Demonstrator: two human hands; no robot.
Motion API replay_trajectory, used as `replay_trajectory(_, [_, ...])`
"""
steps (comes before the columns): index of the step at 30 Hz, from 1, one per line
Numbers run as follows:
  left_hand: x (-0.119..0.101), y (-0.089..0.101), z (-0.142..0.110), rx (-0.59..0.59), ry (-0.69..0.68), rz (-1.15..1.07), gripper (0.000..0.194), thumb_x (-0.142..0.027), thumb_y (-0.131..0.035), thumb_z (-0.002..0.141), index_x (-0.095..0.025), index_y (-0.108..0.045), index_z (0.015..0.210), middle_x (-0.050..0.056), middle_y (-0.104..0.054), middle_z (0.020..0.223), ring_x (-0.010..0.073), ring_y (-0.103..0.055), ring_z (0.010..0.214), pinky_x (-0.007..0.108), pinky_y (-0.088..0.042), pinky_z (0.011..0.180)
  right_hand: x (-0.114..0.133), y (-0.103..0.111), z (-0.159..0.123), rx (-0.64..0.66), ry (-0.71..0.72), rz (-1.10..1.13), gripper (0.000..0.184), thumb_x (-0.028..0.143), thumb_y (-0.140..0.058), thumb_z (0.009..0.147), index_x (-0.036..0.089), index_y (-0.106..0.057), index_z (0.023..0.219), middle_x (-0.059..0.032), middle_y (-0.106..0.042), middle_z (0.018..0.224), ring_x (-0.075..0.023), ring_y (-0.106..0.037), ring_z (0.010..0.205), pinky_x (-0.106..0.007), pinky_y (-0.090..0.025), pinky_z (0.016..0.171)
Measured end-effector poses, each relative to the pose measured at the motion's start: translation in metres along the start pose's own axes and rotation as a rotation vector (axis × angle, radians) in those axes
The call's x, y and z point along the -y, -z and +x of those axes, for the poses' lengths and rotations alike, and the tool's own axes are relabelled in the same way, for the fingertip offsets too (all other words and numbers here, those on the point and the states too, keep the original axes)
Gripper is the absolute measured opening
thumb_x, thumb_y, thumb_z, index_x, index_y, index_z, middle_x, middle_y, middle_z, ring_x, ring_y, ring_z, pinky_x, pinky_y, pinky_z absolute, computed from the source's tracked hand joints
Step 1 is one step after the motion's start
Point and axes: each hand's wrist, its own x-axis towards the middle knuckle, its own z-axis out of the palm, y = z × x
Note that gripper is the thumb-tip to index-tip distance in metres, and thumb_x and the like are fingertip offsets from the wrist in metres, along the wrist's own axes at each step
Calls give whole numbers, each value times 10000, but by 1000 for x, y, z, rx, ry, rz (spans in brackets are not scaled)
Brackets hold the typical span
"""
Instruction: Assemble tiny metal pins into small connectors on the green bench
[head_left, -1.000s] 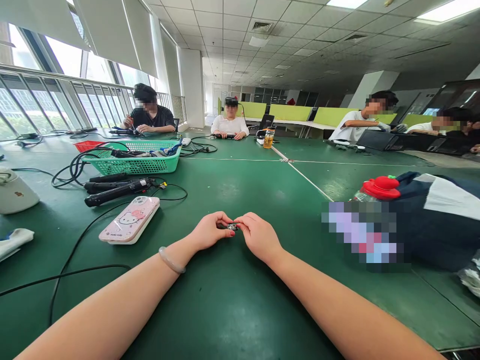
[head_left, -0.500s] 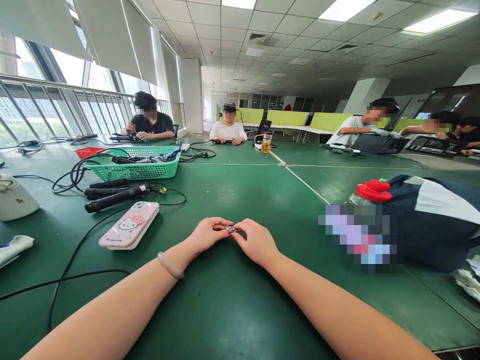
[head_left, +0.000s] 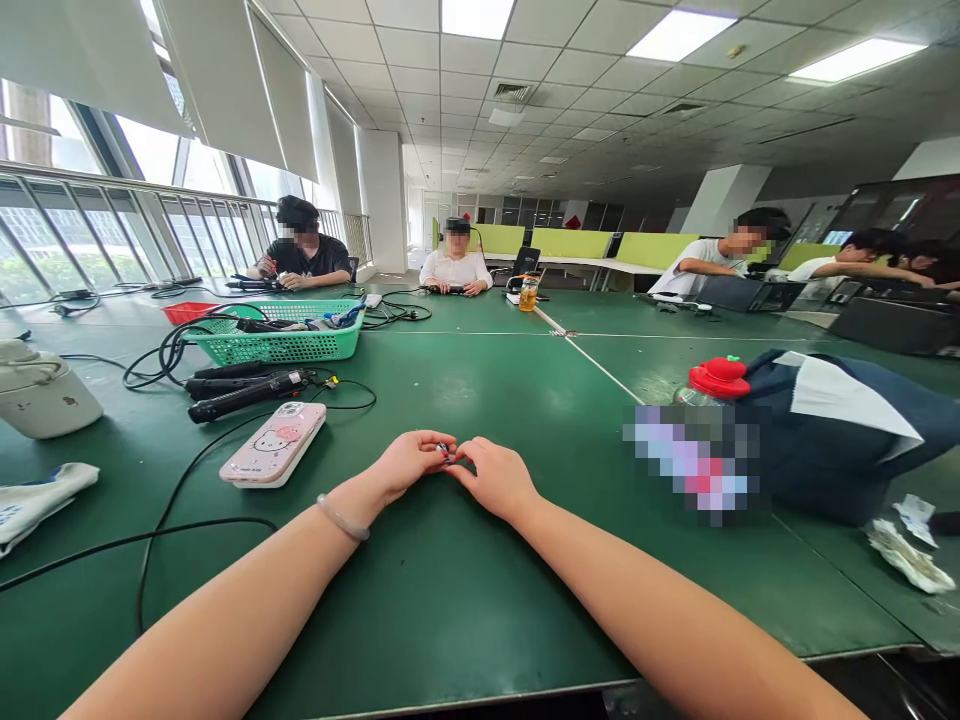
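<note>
Above the green tabletop, my left hand pinches a small shiny dark-and-silver piece between thumb and fingertips. It is too small and covered for me to name its kind. My right hand meets it from the other side, thumb and forefinger brought together at the piece. Whether the right fingertips grip it or a part of it is hidden. A pale bangle circles my left wrist. The nearest object to my left hand is a pink phone case with a cartoon cat, lying on the table.
Left of my hands are black cylindrical tools, cables, a green basket and a white pot. To the right stand a red-lidded jar and a dark blue bag. Several people sit around the table.
The view has shifted, bringing the table's front edge into sight. My hands appear slightly further left, and the small piece now shows at my left fingertips, a little apart from the right fingers.
</note>
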Motion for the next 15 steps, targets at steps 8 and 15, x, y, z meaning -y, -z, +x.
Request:
replay_trajectory(8, [1,75,12,-558,20,1149,343,-134,-448,756,-166,-640,1039,120,-656,1041,262,-588,986,373,-429,893,-11,8,-5,2,-140,122,188,325,-428,880,231,-589,858,13,-608,819,-102,-532,674,-219,-361,590])
replay_trajectory(15, [7,87,13,-613,25,1287,349,-141,-420,762,-138,-658,1016,156,-585,1115,263,-600,921,345,-453,832,-18,9,-3,41,-189,166,201,276,-419,865,209,-598,803,-1,-612,788,-116,-534,692,-230,-365,598])
